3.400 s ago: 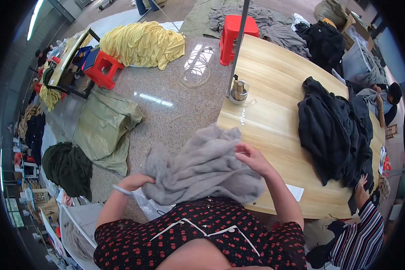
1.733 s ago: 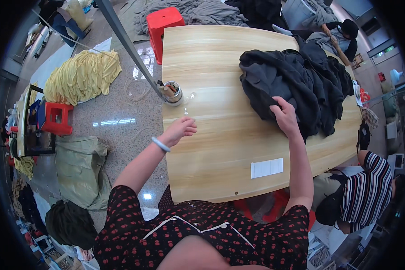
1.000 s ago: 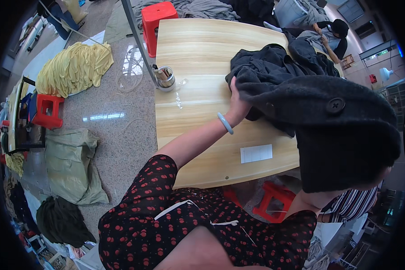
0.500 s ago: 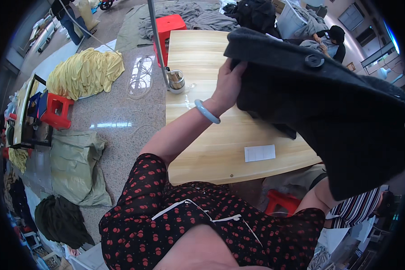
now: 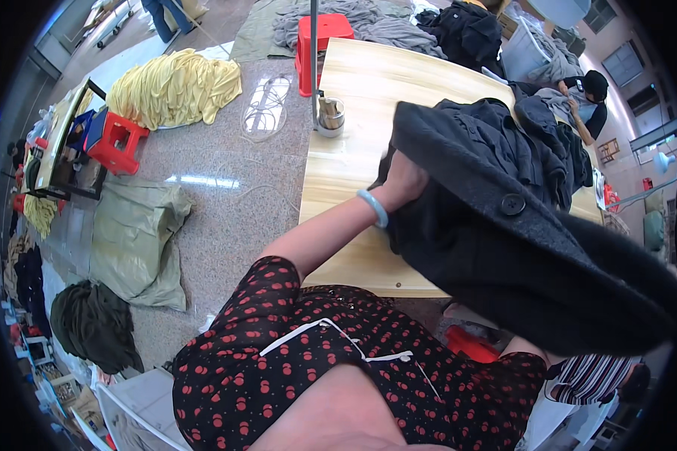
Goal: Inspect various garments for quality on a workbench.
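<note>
A dark wool coat [image 5: 496, 255] with a large round button is held up in front of me, spread over the right half of the table. My left hand [image 5: 405, 182], with a pale bangle at the wrist, is closed round the coat's upper left edge. The fingertips are behind the cloth. My right forearm runs up behind the coat at the lower right, and the coat covers the right hand itself. Beyond the held coat, more dark garments [image 5: 496, 139] lie on the light wooden table [image 5: 361, 83].
A metal cup of tools [image 5: 329, 118] stands at the table's left edge by an upright pole [image 5: 314, 45]. Red stools [image 5: 322, 28], a yellow cloth heap [image 5: 174, 89] and a green sack [image 5: 137, 239] are on the floor. A person [image 5: 583, 105] sits across at the far right.
The coat has tilted and swung lower at its right side, uncovering the dark garments on the table. A white paper slip is now hidden. My left hand keeps its grip; the view has shifted.
</note>
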Demonstrator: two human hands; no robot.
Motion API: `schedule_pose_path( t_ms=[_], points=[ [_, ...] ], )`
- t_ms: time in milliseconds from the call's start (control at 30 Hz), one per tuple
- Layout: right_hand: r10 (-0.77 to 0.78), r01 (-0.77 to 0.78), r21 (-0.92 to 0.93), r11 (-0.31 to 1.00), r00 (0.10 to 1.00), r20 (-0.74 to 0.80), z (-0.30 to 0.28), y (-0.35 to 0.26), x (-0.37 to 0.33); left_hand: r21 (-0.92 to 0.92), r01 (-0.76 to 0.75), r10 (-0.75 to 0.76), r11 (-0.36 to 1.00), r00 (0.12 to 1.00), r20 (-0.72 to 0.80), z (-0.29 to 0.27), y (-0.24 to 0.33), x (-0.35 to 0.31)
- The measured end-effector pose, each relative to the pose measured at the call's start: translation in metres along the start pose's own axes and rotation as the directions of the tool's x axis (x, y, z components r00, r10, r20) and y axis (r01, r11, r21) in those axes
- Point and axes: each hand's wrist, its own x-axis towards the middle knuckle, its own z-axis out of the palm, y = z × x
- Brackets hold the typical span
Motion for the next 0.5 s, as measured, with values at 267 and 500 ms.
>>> schedule_pose_path(
  t_ms=[267,500],
  points=[
    [-0.001,-0.004,-0.101,0.995,0.999,-0.05,-0.021,-0.007,-0.001,0.794,-0.448,0.169,0.411,0.893,0.416,-0.057,-0.106,-0.03],
    [-0.069,0.033,-0.246,0.969,0.988,-0.14,-0.056,-0.013,0.012,0.636,-0.406,0.414,0.656,0.898,0.148,-0.093,-0.035,0.049]
  ],
)
